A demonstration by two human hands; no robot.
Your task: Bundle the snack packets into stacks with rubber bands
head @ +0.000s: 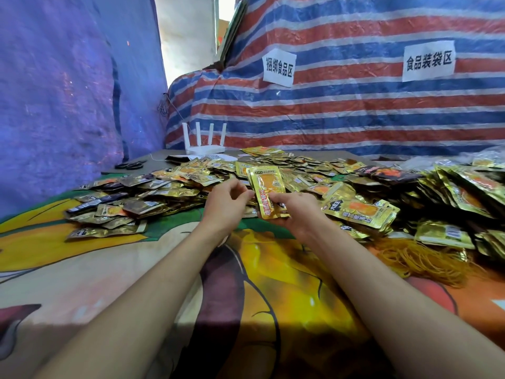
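Though uncountable, packets (273,160); two hands (293,212).

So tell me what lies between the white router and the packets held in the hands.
In the head view, loose gold snack packets cover the table between the white router and the held packets, which the right hand grips; no bare cloth shows there.

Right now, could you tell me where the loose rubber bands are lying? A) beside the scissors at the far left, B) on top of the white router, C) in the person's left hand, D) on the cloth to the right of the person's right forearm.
D: the tangle of rubber bands lies on the printed cloth, right of the right forearm, below the heaped packets.
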